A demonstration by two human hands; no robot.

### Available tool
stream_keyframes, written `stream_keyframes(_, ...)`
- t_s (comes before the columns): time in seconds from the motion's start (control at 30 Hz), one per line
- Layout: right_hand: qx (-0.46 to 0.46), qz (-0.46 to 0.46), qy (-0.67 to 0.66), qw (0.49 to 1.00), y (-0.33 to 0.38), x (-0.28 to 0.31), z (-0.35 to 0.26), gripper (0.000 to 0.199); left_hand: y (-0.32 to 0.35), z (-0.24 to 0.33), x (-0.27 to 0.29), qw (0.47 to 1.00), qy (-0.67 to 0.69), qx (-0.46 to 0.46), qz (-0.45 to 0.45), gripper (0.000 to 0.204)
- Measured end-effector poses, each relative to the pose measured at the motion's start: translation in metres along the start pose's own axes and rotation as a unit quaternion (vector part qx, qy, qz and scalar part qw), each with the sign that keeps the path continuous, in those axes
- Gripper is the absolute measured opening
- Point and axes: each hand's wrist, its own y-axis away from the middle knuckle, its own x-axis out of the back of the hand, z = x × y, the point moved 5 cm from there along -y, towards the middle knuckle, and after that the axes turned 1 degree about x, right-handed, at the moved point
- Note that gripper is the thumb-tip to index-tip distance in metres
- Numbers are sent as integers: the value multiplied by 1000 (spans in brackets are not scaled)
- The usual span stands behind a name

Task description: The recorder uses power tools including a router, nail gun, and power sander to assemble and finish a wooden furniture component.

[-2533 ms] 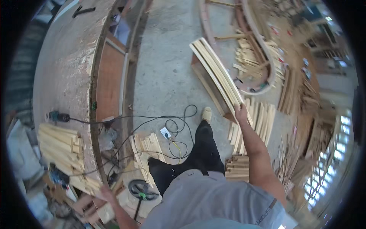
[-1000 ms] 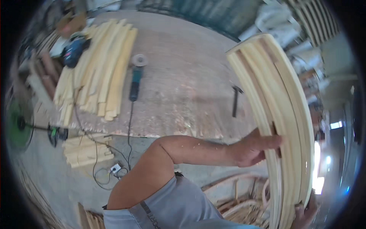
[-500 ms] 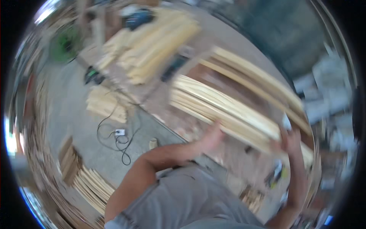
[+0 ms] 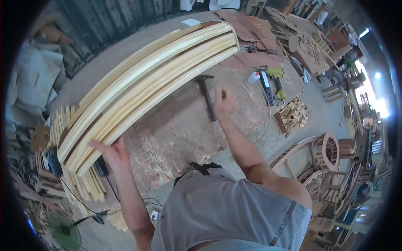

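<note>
A long curved panel of pale wooden slats (image 4: 167, 75) lies slantwise over the worktable, with dark gaps between some slats. My left hand (image 4: 116, 154) grips its near left end, thumb on top and fingers around the lower edge. My right hand (image 4: 225, 100) is off the panel, above the table just right of a dark hammer (image 4: 207, 98). It looks loosely curled, but motion blurs the fingers, so its grip is unclear. The hammer lies with its head close to the panel's edge.
Right of the hammer are a yellow-green nail gun (image 4: 276, 81), a small bottle (image 4: 253, 78) and a box of wood offcuts (image 4: 293, 113). Stacked slats (image 4: 86, 184) lie beneath the panel's left end. A green fan (image 4: 63, 230) stands lower left; curved wooden frames (image 4: 312, 157) stand right.
The view has swung round, so the panel now slants the other way. My right hand has left the panel and is beside the hammer. My left hand is now at the panel's left end.
</note>
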Motion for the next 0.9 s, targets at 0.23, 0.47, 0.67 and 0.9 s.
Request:
stream_keyframes(0.23,56,-102,473,874,33,-31,143,57,-10,3,37,999,-7,2,44,75)
stream_keyframes(0.47,-171,-360,386,832,34,15,174,45,16,-39,110,996,-34,51,69,72)
stream_keyframes(0.67,-142,-278,404,860,24,149,203,39,49,-100,226,983,-66,134,108,74)
stream_keyframes(0.9,-93,-86,242,962,-141,168,244,61,85,-191,244,916,2,283,284,67)
